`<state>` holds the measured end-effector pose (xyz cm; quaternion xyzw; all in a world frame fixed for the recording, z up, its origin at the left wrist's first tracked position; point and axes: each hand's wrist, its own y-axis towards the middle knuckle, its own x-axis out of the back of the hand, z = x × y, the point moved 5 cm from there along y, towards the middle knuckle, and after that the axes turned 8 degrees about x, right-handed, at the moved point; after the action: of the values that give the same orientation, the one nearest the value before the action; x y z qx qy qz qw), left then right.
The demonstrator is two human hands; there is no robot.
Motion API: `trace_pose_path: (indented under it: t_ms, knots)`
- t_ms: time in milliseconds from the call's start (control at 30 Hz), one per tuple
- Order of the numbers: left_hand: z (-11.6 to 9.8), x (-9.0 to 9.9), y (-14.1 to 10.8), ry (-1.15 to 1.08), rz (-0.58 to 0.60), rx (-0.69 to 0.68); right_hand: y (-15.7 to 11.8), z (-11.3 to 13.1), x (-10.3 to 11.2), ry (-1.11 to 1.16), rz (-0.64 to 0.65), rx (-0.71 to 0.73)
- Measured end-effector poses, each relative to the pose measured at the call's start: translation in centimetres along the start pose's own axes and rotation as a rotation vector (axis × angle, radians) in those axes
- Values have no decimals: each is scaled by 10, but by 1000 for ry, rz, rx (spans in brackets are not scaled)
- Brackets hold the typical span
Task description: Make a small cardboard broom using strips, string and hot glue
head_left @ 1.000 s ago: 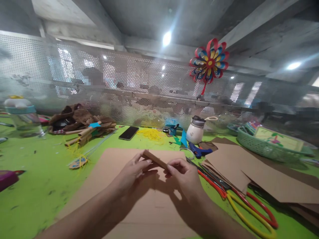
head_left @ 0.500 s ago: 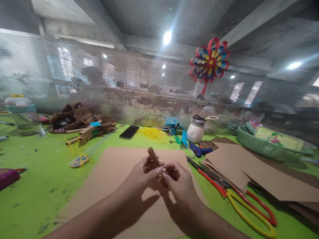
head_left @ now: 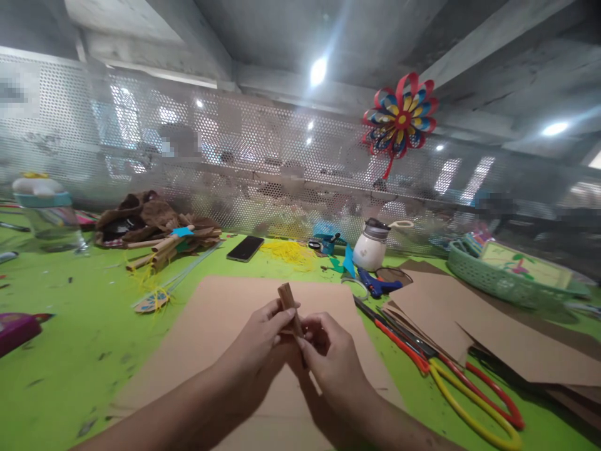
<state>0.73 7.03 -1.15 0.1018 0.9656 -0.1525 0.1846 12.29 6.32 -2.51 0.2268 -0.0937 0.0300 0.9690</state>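
In the head view, a person's left hand pinched a short brown stick between thumb and fingers, while the right hand, its fingers curled in, held the stick lower down with thumb and fingertips. The stick stood between the two hands, tilted, with its upper end poking out above the left thumb and leaning toward that side. Its lower end was partly covered by the right thumb.

Both hands were held over a wide brown sheet, their shadows falling across it. The far edge of the sheet lay beyond the fingers, and past that edge a phone and a heap of yellow strands rested on the green table. On the left, a stretch of tabletop ran out beside the sheet. The right side was tighter: a roll of tape sat just beside the far right corner, near a blue glue gun, and scissors with red and yellow handles lay along that edge, in front of a pile of cut brown card.

The stick looked narrow and straight, with lengthwise lines down its side and a darker tone than the sheet below. Whether it was folded or rolled, I could not tell.
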Motion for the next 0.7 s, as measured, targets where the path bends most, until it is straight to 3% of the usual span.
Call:
trace_pose_path:
  t_ms: [167,300,500,700]
  knots:
    - [-4,4,1,-28,-11,-85,7,14,0,-221,103,132]
    - [-9,12,3,0,-59,-104,56,16,15,-527,165,239]
    - [3,24,17,123,-86,-14,165,-40,33,-779,235,86]
    - [11,31,29,223,-48,-101,230,-79,9,-907,240,-17]
